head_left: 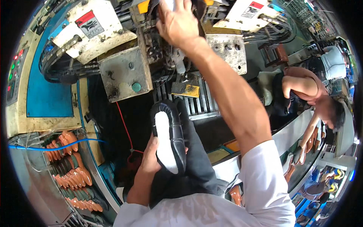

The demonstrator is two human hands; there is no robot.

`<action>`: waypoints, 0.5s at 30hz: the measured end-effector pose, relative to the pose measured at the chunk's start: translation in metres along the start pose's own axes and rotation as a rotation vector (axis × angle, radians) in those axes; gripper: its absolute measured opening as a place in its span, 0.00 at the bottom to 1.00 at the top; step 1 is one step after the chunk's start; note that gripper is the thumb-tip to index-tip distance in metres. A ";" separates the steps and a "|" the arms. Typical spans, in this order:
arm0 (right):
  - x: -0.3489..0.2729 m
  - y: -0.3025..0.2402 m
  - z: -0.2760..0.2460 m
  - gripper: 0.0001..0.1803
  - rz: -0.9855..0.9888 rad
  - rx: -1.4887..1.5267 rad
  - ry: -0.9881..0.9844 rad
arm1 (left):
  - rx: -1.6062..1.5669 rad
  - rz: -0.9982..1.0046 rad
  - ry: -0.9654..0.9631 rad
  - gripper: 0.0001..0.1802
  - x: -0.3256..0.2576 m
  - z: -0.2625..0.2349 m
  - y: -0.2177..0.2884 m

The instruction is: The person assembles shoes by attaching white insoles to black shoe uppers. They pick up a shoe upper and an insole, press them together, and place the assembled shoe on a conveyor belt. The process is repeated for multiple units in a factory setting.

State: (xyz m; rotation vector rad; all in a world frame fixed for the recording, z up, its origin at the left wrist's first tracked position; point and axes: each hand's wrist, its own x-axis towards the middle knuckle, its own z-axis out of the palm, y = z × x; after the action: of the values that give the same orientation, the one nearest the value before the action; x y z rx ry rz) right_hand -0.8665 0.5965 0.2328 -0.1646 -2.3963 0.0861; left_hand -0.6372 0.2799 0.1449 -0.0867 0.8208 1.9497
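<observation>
Over my lap, my left hand (150, 158) grips a black shoe upper (177, 132) stretched over a last. Its underside faces up and shows a long white insole (164, 142). My thumb lies along the insole's edge, and the other fingers are mostly hidden beneath. Stretched far forward, my right hand (178, 23) is at the middle of the machine (151, 45). Its fingers bend around a whitish piece (169, 4) that the top of the picture cuts off. I cannot make out what that piece is.
Metal boxes, one with a green button (136, 87), flank the machine's centre. Left stands a rack of orange-brown shoe lasts (73, 176), with a blue hose (90, 140) across it. At right, a co-worker (306, 83) reaches toward shoes on a conveyor (298, 181). A slatted grate (204, 102) lies below.
</observation>
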 end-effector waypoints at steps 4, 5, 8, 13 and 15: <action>0.009 -0.003 0.001 0.41 -0.020 0.024 -0.070 | 0.300 0.200 0.106 0.42 0.013 -0.004 0.011; 0.009 -0.002 0.000 0.41 -0.028 0.024 -0.078 | 0.367 0.219 0.124 0.41 0.015 -0.007 0.012; 0.015 -0.001 -0.003 0.42 -0.052 0.022 -0.110 | 0.561 0.277 0.241 0.41 0.017 -0.005 0.017; 0.026 0.010 -0.022 0.43 -0.076 0.017 -0.169 | 0.633 0.352 0.276 0.40 0.010 0.013 0.028; 0.021 0.000 -0.035 0.44 -0.149 0.024 -0.112 | 0.686 0.401 0.314 0.41 0.004 0.012 0.029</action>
State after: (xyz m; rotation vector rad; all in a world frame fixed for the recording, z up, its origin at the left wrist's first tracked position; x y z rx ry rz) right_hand -0.8582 0.6001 0.2721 0.0312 -2.5093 0.0557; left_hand -0.6595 0.2813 0.1672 0.2009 1.7861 1.9275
